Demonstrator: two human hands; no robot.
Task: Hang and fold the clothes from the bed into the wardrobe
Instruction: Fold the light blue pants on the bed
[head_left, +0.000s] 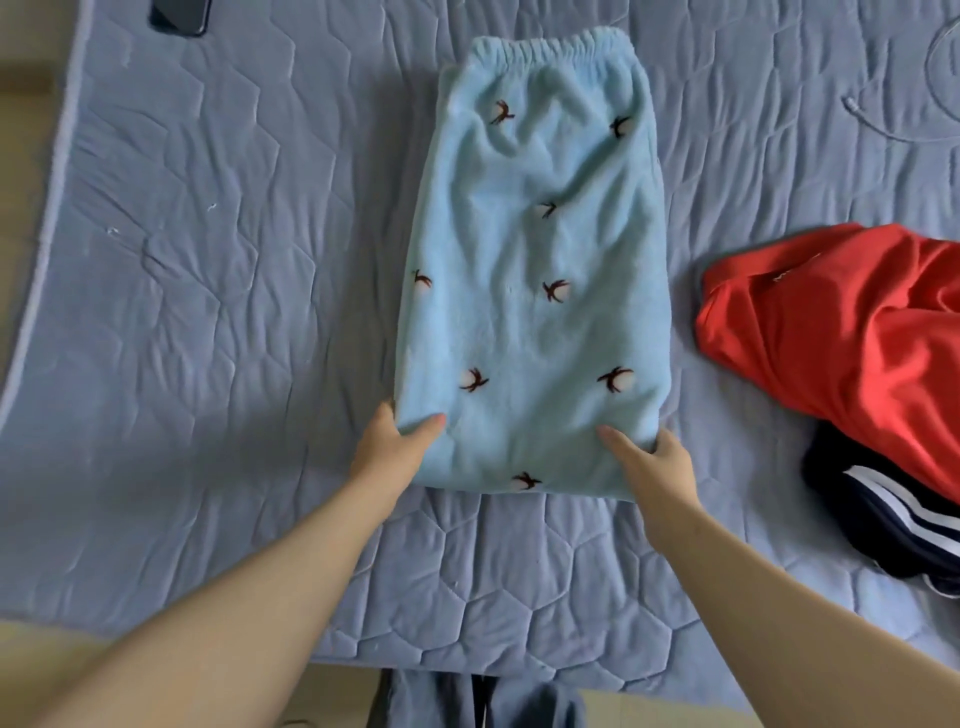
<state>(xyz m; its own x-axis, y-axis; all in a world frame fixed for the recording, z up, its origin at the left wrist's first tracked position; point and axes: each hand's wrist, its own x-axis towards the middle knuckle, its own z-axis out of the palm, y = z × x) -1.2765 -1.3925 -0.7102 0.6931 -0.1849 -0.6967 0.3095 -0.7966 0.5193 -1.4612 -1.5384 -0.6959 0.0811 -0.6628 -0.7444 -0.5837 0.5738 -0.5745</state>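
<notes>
Across the head view, I see the folded light-blue fleece trousers (530, 291) lying flat at the middle of the bed (208, 260), waistband at the far end. My left hand (395, 441) pinches the near left corner, thumb on top; my right hand (654, 462) pinches the near right corner likewise. A red garment (841, 332) lies to their right, overlapping a navy striped garment (883, 519).

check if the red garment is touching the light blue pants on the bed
Apart. The head view shows a strip of bare quilt running between the red garment and the light blue pants, so the two fabrics do not meet.
</notes>
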